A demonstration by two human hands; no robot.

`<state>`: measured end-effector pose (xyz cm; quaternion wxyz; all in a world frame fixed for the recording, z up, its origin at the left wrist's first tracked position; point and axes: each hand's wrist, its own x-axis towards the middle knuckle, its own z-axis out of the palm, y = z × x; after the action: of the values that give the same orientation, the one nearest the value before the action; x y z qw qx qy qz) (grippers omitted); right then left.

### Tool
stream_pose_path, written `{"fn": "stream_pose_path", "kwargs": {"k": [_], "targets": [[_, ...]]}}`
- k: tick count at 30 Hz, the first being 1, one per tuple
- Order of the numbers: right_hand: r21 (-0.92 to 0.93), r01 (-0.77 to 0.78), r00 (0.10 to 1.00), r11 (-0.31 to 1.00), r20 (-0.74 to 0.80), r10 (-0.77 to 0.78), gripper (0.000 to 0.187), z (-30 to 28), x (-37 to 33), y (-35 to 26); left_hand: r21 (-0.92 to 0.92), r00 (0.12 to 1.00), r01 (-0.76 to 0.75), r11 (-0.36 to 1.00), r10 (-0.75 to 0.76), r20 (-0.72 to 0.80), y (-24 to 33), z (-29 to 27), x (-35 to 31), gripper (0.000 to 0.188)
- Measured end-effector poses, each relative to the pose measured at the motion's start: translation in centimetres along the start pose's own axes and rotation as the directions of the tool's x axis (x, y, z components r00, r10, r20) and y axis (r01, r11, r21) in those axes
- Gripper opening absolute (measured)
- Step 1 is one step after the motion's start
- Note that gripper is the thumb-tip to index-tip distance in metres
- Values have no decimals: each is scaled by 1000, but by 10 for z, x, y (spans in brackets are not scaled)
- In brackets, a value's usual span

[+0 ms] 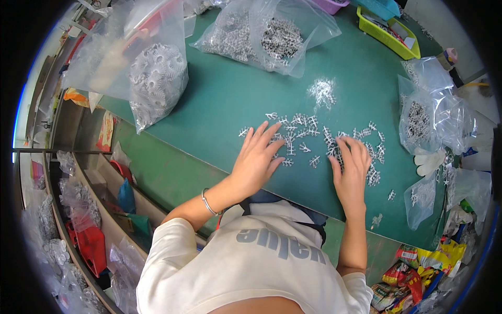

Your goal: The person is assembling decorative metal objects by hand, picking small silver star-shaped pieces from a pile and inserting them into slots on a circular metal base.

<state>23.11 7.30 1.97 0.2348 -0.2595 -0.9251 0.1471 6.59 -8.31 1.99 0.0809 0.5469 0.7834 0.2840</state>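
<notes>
Several small grey branched plastic pieces (303,133) lie scattered on the green table (225,99). My left hand (257,157) rests flat on the table with fingers spread, its fingertips among the pieces at the left of the scatter. My right hand (351,167) lies palm down over the pieces at the right, fingers slightly curled on them. Whether any piece is pinched under either hand is hidden. A thin bracelet (209,203) sits on my left wrist.
Clear bags of grey parts stand around: a big one (157,78) at left, another (261,34) at the back, smaller ones (423,120) at right. A yellow-green tray (389,34) sits back right. A white glove (429,159) lies right. Shelves (89,209) with bags run below left.
</notes>
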Motion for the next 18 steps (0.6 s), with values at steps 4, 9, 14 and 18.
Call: {"fn": "stream_pose_path", "kwargs": {"k": [4, 9, 14, 18], "targets": [[-113, 71, 997, 991, 26, -68, 29, 27, 12, -4, -4, 999, -45, 999, 45, 9, -9, 14, -16, 27], [-7, 123, 991, 992, 59, -122, 15, 19, 4, 0, -528, 988, 137, 838, -153, 14, 17, -5, -32, 23], [29, 111, 994, 993, 6, -112, 18, 17, 10, -21, -582, 993, 111, 806, -72, 91, 18, 9, -50, 25], [-47, 131, 991, 990, 39, -129, 14, 34, 10, -27, -447, 996, -21, 894, -20, -87, 9, 10, -40, 23]]}}
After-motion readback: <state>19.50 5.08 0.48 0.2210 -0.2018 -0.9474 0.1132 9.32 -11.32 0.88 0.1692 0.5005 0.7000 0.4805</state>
